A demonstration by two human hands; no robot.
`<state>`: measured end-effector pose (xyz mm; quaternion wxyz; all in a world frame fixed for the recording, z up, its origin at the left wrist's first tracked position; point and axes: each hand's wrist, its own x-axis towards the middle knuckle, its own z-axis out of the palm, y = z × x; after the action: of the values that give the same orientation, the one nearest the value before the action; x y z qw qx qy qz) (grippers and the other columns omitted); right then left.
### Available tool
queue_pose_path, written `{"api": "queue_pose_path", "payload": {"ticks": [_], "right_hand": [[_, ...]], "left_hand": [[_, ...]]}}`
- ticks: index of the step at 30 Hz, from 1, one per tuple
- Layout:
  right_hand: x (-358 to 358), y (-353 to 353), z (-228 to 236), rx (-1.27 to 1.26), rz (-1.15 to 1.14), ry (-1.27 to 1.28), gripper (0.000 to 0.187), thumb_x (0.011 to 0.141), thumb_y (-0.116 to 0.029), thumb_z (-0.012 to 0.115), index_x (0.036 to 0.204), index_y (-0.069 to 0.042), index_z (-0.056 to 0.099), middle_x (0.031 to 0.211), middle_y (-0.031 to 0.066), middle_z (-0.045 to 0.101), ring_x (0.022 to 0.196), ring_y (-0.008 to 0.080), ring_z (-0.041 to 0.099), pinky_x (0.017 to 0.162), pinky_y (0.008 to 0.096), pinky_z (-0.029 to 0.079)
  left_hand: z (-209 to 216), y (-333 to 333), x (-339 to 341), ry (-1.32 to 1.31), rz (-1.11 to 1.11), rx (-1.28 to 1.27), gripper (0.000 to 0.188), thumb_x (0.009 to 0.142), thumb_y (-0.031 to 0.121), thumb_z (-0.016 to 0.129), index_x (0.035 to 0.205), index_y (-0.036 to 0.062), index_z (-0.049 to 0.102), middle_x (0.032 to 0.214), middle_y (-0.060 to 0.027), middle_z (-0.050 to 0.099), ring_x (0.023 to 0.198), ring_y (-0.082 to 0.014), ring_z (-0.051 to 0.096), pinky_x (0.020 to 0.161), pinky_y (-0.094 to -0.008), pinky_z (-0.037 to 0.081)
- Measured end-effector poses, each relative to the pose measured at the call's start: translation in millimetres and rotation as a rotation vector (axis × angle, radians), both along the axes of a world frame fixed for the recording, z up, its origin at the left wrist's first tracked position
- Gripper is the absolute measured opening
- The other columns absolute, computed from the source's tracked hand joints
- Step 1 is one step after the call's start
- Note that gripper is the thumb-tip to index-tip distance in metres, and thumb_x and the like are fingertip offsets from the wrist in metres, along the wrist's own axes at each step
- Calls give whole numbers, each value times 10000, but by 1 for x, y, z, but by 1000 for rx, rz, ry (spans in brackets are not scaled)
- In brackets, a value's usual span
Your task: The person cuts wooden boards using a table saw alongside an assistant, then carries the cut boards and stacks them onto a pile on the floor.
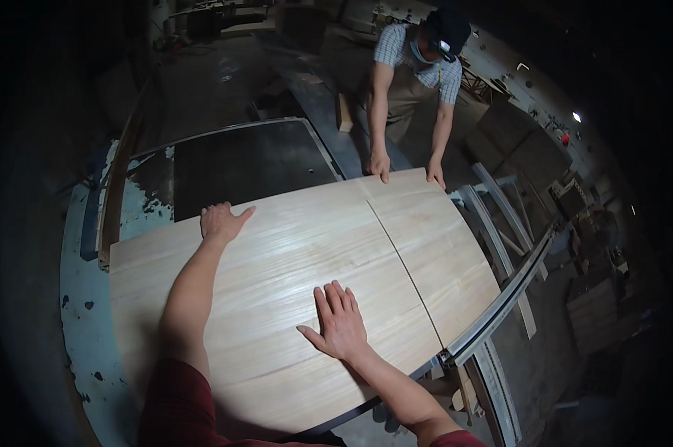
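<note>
Panel: the large pale wood panel lies flat across the blue table and dark plate, beneath the person's two hands.
Dark line: a thin line crosses the panel's right part, from close to its far edge to its near edge; whether it goes right through, I cannot tell.
Left hand: the left hand rests at the panel's far edge, thumb spread out to the right; whether the fingers curl over the edge and grip, I cannot tell.
Right hand: the right hand lies palm down on the panel, left of the line, fingers straight and loose, thumb apart, grasping nothing.
Co-worker: a person in a checked shirt and dark cap leans in from the far side, both hands at the far edge of the right end.
Left side: a wood strip stands beside the dark plate; the table's paint is chipped.
Right side: a metal rail slants past the panel's near right corner.
</note>
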<state>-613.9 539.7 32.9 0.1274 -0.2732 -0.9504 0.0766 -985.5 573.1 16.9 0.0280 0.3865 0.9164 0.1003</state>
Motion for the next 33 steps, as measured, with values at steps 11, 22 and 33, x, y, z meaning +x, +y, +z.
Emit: {"api": "queue_pose_path", "payload": {"ticks": [11,22,33], "right_hand": [[1,-7,15,-1,-1,-58,860,887,-595,622,1447,36,454,1456,278,446,1418,434,363,1193,554,254],[13,-68,3,11,-32,-103,868,882,-592,628,1451,36,442,1457,264,431,1418,432,345,1192,553,238],[60,-119,3,-9,-61,-54,852,922,-602,568,1461,42,424,1452,274,434,1423,430,343,1190,554,247]], "left_hand": [[11,-11,1,-88,16,-12,841,833,793,532,1113,23,725,1100,-173,713,1112,-285,640,1030,-393,407],[-3,-58,12,-141,-36,-13,845,834,798,531,1125,30,727,1117,-148,709,1136,-266,622,1034,-383,392],[0,-105,67,-92,-91,98,727,879,651,614,1171,-11,684,1206,-206,663,1218,-324,569,1118,-430,351]]}}
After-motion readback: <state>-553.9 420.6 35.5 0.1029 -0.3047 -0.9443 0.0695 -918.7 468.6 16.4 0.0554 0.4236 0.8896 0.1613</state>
